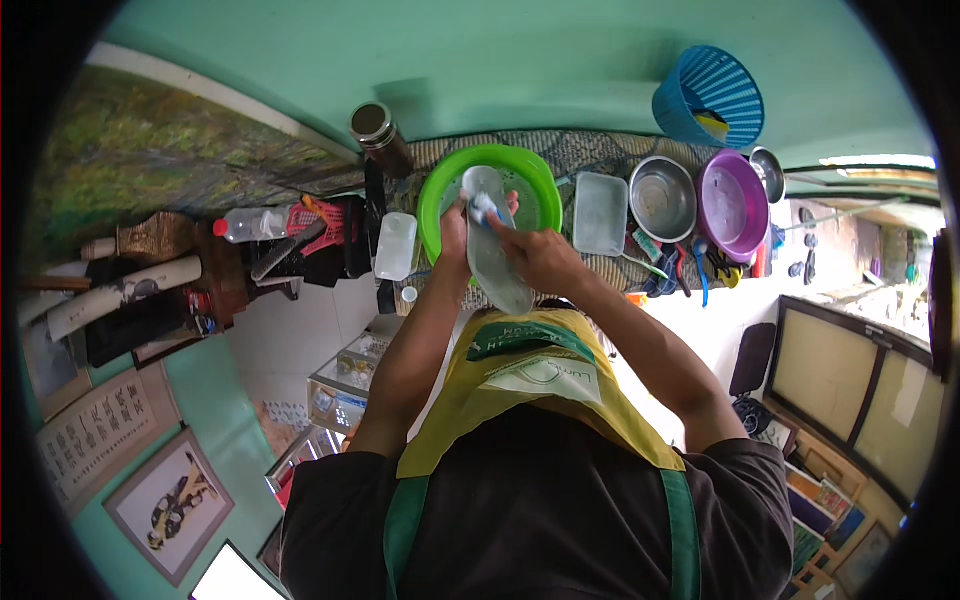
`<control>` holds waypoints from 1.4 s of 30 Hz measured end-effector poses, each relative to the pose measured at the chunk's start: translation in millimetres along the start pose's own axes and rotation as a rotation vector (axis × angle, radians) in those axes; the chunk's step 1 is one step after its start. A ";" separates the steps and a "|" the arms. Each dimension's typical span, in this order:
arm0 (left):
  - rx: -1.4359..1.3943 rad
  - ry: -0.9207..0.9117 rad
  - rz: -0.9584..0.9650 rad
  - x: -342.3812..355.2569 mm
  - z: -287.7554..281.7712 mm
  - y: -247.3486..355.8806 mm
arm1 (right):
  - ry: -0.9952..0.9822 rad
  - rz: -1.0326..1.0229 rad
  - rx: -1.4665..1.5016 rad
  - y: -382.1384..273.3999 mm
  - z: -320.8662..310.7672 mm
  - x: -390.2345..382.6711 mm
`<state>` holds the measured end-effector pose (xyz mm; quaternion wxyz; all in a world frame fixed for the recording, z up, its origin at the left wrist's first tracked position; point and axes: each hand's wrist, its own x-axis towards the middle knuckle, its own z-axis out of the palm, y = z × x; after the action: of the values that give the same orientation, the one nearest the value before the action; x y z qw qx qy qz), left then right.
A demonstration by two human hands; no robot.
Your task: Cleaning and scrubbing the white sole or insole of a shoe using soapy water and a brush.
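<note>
My left hand (455, 225) grips a long, oval, translucent container or lid (492, 275) from the left, tilted over the green basin (432, 215). My right hand (540, 258) is closed round a small blue-and-white brush (483, 208), whose head is against the inside of the long piece. The basin stands on a patterned cloth on the table, with cloudy water visible in it. A small white container (396, 247) lies left of the basin, and a clear rectangular container (600, 215) lies right of it.
Right: steel bowl (660, 200), purple basin (735, 190), brushes and tools along the front edge, blue basket (700, 80) against the wall. Back left: steel flask (375, 135). Further left: bottle (250, 225), red basket (315, 230). A glass display case (345, 380) stands below left.
</note>
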<state>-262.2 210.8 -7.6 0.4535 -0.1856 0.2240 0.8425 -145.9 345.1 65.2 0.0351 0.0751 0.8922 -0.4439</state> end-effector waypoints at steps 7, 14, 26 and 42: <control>0.265 -0.166 -0.140 11.5 -48.3 -6.1 | -0.259 0.116 -0.533 34.9 -26.1 11.2; 0.233 -0.225 -0.258 11.5 -44.3 -0.7 | -0.294 0.110 -0.616 32.0 -46.6 19.3; 0.376 -0.211 -0.186 -1.8 -42.2 12.5 | -0.364 -0.069 -0.508 34.3 -50.1 16.9; 0.297 0.008 -0.021 -4.4 -8.9 -8.0 | -0.265 0.181 -0.447 5.8 -26.1 -8.7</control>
<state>-252.2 206.8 -14.4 0.4838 -0.1221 0.3462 0.7944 -136.3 368.5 77.5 0.2070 0.0863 0.9453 -0.2370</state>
